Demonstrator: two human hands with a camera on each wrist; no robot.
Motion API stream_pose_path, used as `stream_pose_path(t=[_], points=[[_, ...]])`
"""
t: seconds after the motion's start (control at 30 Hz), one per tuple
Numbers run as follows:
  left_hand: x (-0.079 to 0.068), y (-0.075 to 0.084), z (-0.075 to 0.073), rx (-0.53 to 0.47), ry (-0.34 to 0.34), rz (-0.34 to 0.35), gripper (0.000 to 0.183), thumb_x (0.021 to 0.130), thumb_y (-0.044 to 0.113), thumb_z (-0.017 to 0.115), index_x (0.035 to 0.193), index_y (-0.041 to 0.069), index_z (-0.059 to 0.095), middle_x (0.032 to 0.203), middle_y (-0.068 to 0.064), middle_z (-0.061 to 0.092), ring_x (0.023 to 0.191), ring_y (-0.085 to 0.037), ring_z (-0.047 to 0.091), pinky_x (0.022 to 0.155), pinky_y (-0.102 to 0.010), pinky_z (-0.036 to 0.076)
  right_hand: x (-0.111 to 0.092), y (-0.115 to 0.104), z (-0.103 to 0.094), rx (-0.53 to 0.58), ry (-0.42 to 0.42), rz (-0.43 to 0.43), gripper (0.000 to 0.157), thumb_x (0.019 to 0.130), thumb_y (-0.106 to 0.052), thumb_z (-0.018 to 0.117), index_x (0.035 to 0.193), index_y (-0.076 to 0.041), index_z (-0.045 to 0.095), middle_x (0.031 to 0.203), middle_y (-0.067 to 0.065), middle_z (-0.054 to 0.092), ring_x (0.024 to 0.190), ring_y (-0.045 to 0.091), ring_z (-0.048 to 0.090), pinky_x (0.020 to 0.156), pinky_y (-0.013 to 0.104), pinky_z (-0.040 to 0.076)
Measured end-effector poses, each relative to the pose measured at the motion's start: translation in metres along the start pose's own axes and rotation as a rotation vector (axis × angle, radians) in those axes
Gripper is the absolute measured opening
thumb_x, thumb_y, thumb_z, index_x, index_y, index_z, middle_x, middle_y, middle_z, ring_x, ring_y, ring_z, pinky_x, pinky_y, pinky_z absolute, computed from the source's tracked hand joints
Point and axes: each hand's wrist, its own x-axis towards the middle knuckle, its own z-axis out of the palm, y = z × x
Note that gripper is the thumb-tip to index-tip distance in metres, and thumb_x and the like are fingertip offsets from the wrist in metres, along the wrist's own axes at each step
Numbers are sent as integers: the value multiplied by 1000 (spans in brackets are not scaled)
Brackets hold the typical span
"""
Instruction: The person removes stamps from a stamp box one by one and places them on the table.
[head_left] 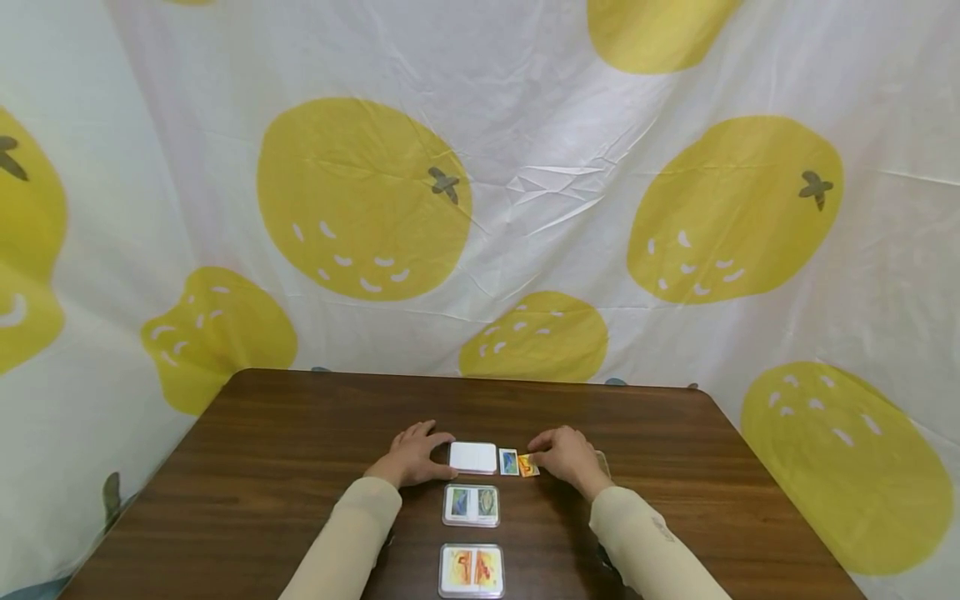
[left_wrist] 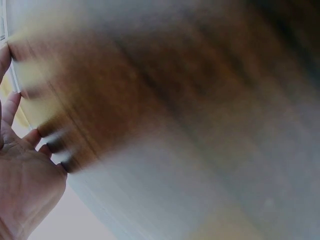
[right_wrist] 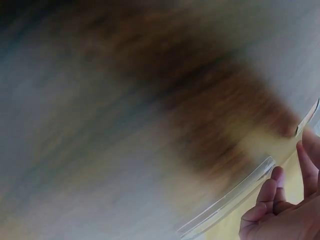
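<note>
In the head view, my left hand [head_left: 411, 457] rests at the left side of a white-topped, clear-edged case [head_left: 472, 457], its thumb and forefinger spread along that edge. The left wrist view shows the fingers [left_wrist: 31, 137] fairly straight, tips on the tabletop. My right hand [head_left: 567, 454] pinches the right edge of a small orange picture card [head_left: 528, 466], which lies slightly tilted. Between that card and the white case lies a small blue-green picture card [head_left: 508, 462]. Another clear case [head_left: 603, 463] is partly hidden behind my right hand; its edge [right_wrist: 227, 200] also shows in the right wrist view.
Nearer me, a clear case with two blue-green picture cards [head_left: 471, 505] lies below the white one. Closest is a case with two orange picture cards [head_left: 472, 571]. The brown wooden table [head_left: 300, 467] ends at a fruit-patterned curtain [head_left: 525, 250].
</note>
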Motion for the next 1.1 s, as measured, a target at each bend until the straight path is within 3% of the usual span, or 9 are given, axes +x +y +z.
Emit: stream_pose_path(t=[0.17, 0.43, 0.8, 1.1], points=[[0, 0, 1, -4, 1, 2, 60, 86, 39, 77, 138, 16, 57, 157, -21, 28, 145, -42, 19, 114, -59, 14, -1, 2, 1, -64, -3, -43, 5, 83, -24, 80, 87, -25, 80, 94, -5, 74, 94, 28, 65, 81, 51, 47], [1, -3, 1, 1, 8, 10, 60, 86, 40, 77, 138, 17, 57, 157, -21, 28, 145, -42, 20, 114, -58, 14, -5, 2, -4, -129, 21, -32, 9, 81, -27, 79, 90, -23, 79, 94, -1, 71, 94, 32, 64, 80, 54, 46], [0, -3, 2, 2, 8, 8, 60, 86, 40, 76, 138, 17, 57, 157, -21, 28, 145, -42, 20, 114, -58, 14, -7, 1, -2, -142, 18, 15, 11, 82, -29, 78, 89, -21, 76, 94, 4, 64, 96, 33, 58, 82, 55, 45], [0, -2, 1, -1, 6, 9, 60, 86, 39, 76, 138, 16, 57, 157, -21, 28, 145, -42, 20, 114, -59, 14, -5, 5, -6, -72, 37, 6, 19, 85, -28, 76, 99, -15, 76, 103, 10, 65, 104, 39, 57, 87, 58, 44]])
